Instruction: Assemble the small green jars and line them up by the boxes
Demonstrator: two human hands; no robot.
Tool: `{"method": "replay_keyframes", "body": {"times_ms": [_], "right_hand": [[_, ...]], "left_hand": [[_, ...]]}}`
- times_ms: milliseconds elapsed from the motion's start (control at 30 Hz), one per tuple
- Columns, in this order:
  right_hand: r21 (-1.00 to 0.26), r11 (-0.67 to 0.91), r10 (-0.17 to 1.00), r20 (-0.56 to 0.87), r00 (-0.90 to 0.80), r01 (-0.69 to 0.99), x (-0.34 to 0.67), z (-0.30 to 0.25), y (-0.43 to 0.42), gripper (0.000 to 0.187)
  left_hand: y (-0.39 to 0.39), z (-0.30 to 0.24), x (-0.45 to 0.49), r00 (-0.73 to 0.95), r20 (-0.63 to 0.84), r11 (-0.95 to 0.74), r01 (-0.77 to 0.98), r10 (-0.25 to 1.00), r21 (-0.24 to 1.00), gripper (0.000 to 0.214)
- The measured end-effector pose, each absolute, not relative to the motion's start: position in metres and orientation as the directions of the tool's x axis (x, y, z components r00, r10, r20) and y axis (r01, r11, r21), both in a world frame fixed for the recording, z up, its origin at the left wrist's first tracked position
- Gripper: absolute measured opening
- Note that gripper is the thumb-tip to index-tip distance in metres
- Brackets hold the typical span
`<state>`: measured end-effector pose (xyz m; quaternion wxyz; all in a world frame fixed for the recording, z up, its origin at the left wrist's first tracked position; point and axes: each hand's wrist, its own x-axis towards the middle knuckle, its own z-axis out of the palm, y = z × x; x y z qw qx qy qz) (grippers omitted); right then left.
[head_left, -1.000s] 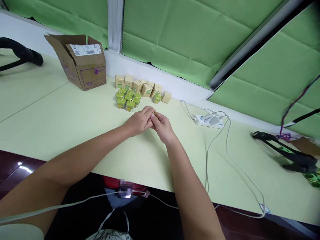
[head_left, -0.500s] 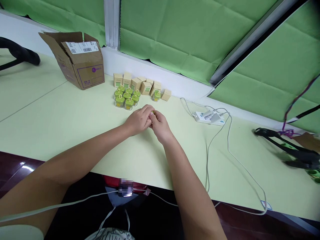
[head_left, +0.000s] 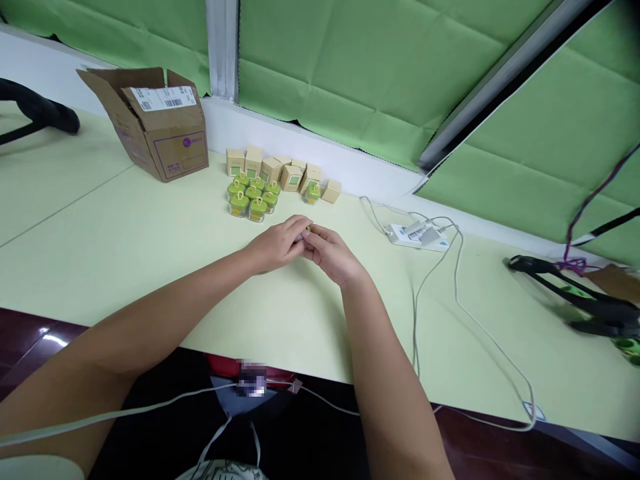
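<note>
My left hand (head_left: 281,241) and my right hand (head_left: 330,252) meet above the table, both closed around a small jar (head_left: 307,229). Just a bit of its green lid and a pale side show; the fingers hide the rest. Beyond the hands stands a cluster of small clear jars (head_left: 253,194) with green lids and loops on top. One more green-lidded jar (head_left: 313,193) is set apart to their right. Behind them runs a row of small tan cardboard boxes (head_left: 291,179) with green labels, and a single tan box (head_left: 331,191) sits at its right end.
A large open cardboard carton (head_left: 180,150) stands at the back left. On the right lie a white power strip (head_left: 417,236) with plugs and a long cable (head_left: 480,323) trailing over the table (head_left: 280,320). Black stands (head_left: 575,287) are at the far right and far left.
My right hand has shifted slightly right and turned, its fingers now opened out further along the jar. My left hand stays near its place, and more of the held jar shows.
</note>
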<state>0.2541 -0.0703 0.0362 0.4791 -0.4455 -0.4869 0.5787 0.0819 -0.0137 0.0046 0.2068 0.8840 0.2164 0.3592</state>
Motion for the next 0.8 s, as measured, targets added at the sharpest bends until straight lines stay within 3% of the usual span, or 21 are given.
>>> {"method": "replay_keyframes", "body": {"times_ms": [400, 800], "right_hand": [[-0.999, -0.025, 0.995, -0.022, -0.094, -0.033, 0.2480, 0.0389, -0.0718, 0.027], [-0.978, -0.089, 0.994, -0.075, -0.081, -0.186, 0.2574, 0.0432, -0.0709, 0.059]], "left_hand": [[-0.0124, 0.0012, 0.0856, 0.590, 0.625, -0.851, 0.244, 0.511, 0.465, 0.044], [-0.0108, -0.0015, 0.0881, 0.436, 0.713, -0.802, 0.036, 0.550, 0.597, 0.038]]}}
